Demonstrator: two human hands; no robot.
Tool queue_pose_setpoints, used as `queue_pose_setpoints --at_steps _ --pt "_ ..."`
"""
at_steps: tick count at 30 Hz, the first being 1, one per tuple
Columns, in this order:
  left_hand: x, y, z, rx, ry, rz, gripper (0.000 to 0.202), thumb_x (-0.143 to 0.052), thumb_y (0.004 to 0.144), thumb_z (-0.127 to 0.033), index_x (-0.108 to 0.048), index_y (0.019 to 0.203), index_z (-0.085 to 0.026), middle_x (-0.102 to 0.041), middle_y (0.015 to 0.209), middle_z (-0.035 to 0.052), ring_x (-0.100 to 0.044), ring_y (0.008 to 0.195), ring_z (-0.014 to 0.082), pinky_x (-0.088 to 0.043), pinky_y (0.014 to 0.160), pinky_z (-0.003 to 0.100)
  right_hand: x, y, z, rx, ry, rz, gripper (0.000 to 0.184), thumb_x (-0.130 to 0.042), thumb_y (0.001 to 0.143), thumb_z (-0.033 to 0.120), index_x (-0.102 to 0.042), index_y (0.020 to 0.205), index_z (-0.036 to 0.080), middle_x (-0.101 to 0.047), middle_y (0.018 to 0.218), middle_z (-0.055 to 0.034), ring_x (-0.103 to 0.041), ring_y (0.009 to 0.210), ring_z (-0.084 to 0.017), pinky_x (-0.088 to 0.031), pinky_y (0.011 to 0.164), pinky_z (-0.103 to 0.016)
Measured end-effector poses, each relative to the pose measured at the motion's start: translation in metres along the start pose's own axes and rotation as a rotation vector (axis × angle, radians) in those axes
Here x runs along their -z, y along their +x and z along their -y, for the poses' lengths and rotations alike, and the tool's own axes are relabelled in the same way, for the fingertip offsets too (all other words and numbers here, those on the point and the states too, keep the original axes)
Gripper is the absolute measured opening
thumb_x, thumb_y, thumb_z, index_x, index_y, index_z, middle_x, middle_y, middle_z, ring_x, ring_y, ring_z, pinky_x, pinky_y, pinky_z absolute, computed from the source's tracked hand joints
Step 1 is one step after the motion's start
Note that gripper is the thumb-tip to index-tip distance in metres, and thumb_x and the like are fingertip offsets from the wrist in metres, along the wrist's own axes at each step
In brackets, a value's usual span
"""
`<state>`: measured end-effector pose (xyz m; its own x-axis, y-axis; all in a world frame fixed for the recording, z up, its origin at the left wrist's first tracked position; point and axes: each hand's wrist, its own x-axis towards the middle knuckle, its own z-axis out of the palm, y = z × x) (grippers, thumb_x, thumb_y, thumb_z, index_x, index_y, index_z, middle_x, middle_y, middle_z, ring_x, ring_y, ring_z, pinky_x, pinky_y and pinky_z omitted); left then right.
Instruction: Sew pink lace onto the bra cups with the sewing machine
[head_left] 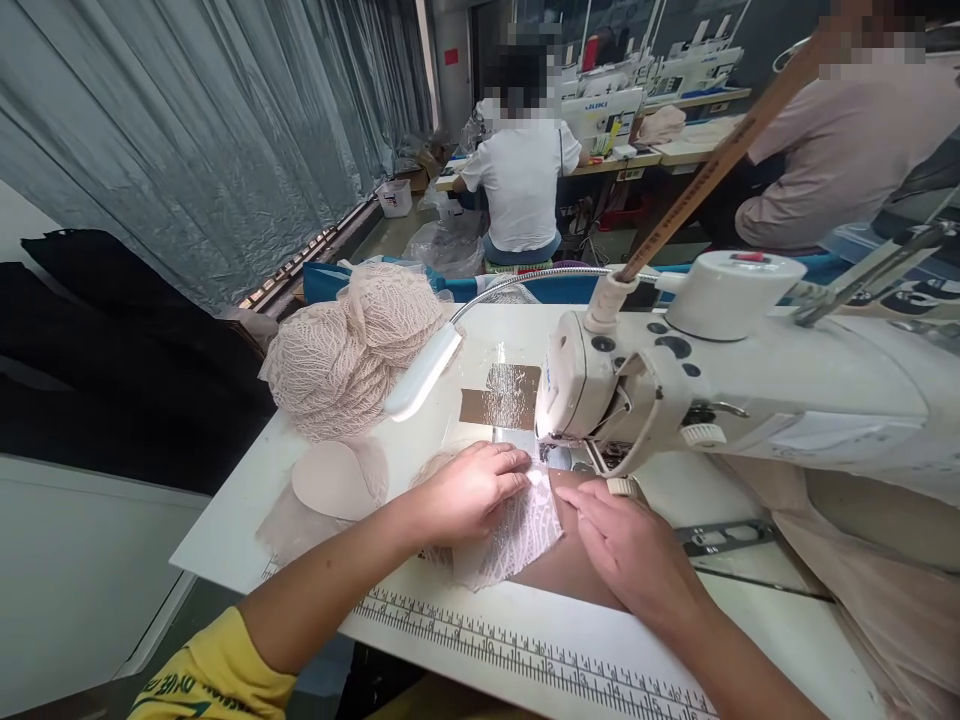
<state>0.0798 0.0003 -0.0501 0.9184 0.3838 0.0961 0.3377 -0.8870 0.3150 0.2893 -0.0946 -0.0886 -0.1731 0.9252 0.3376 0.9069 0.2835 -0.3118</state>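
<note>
Under the sewing machine's needle area lies a pale lace piece, its pattern of wavy lines showing towards me. My left hand rests on this lace with the fingers laid flat, fingertips close to the presser foot. To the right, my right hand stretches its index finger towards the lace's right edge; its other fingers are partly bent. A brown surface shows beneath the lace and the right hand. The needle and the stitching point are hard to make out.
Bundled lace pieces are piled at the table's back left, with cup-shaped pieces nearer. A lamp on a bendable neck hangs over the table. A ruler strip runs along the front edge. Two people sit beyond, near other machines.
</note>
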Motion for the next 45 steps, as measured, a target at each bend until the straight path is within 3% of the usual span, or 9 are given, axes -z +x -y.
queue_pose_setpoints --at_steps 6,9,12,17,21,25,29,36,45 --pt "-0.009 -0.011 -0.025 0.033 -0.004 -0.087 0.021 -0.049 0.084 -0.019 -0.064 0.098 -0.016 -0.064 0.101 0.0103 -0.056 0.093 0.0224 -0.044 0.084 0.036 0.002 -0.005 -0.003 -0.074 0.079 0.048 0.034 -0.039 0.087 0.016 -0.07 0.1 0.02 -0.071 0.09 -0.0071 -0.067 0.078 -0.018 -0.055 0.067 -0.029" --pt "-0.022 -0.01 -0.028 0.07 0.039 -0.091 0.017 -0.048 0.087 -0.023 -0.062 0.08 -0.015 -0.061 0.083 0.0081 -0.053 0.079 0.0193 -0.041 0.073 0.033 0.01 -0.005 -0.002 -0.04 0.092 0.054 0.033 -0.039 0.087 0.017 -0.071 0.098 0.019 -0.072 0.097 -0.0076 -0.068 0.089 -0.02 -0.056 0.073 -0.03" --pt "-0.028 -0.009 -0.026 0.074 0.053 -0.11 0.02 -0.045 0.087 -0.02 -0.055 0.07 -0.015 -0.057 0.076 0.0063 -0.049 0.073 0.0177 -0.038 0.067 0.031 0.024 -0.007 0.001 -0.026 0.099 0.117 0.033 -0.039 0.088 0.017 -0.07 0.097 0.021 -0.071 0.1 -0.0071 -0.068 0.085 -0.019 -0.057 0.07 -0.03" --pt "-0.025 -0.011 -0.023 0.078 -0.021 -0.13 0.012 -0.045 0.083 -0.016 -0.051 0.074 -0.016 -0.057 0.076 0.0061 -0.048 0.073 0.0177 -0.039 0.069 0.031 0.036 -0.014 0.013 0.015 0.102 0.186 0.032 -0.039 0.089 0.017 -0.066 0.106 0.021 -0.07 0.102 -0.0062 -0.067 0.084 -0.017 -0.056 0.067 -0.028" --pt "-0.023 -0.012 -0.022 0.087 -0.046 -0.111 0.01 -0.044 0.082 -0.017 -0.05 0.073 -0.016 -0.056 0.076 0.0059 -0.047 0.072 0.0178 -0.04 0.069 0.03 0.023 -0.021 0.025 0.099 0.07 0.141 0.034 -0.037 0.089 0.014 -0.062 0.113 0.016 -0.069 0.095 -0.0077 -0.066 0.079 -0.017 -0.054 0.066 -0.028" --pt "-0.021 -0.013 -0.02 0.097 -0.08 -0.088 0.009 -0.044 0.082 -0.017 -0.049 0.075 -0.016 -0.056 0.076 0.0056 -0.047 0.071 0.0177 -0.04 0.069 0.03 0.008 -0.028 0.026 0.124 -0.015 0.093 0.032 -0.037 0.088 0.011 -0.063 0.106 0.016 -0.066 0.08 -0.006 -0.062 0.068 -0.017 -0.049 0.059 -0.028" --pt "-0.018 -0.015 -0.019 0.086 -0.1 -0.068 0.01 -0.044 0.085 -0.018 -0.051 0.078 -0.016 -0.057 0.078 0.0054 -0.048 0.074 0.0178 -0.041 0.071 0.03 0.005 -0.036 0.024 0.117 -0.042 0.12 0.03 -0.039 0.088 0.01 -0.06 0.108 0.019 -0.064 0.085 -0.0055 -0.06 0.072 -0.016 -0.046 0.063 -0.027" --pt "-0.023 -0.018 -0.017 -0.048 0.051 -0.041 0.012 -0.048 0.086 -0.015 -0.06 0.09 -0.017 -0.058 0.095 0.0072 -0.049 0.082 0.0184 -0.038 0.078 0.032 0.002 -0.046 0.025 0.138 -0.145 0.119 0.036 -0.039 0.086 0.006 -0.058 0.113 0.019 -0.063 0.089 -0.0058 -0.058 0.076 -0.018 -0.044 0.067 -0.029" --pt "-0.026 -0.02 -0.02 -0.113 0.19 -0.051 0.025 -0.039 0.096 -0.022 -0.058 0.112 -0.023 -0.052 0.084 0.0034 -0.039 0.069 0.0155 -0.034 0.074 0.033 0.002 -0.047 0.02 0.192 -0.129 0.096 0.037 -0.043 0.085 0.005 -0.057 0.116 0.017 -0.062 0.091 -0.0061 -0.055 0.078 -0.018 -0.043 0.068 -0.028"
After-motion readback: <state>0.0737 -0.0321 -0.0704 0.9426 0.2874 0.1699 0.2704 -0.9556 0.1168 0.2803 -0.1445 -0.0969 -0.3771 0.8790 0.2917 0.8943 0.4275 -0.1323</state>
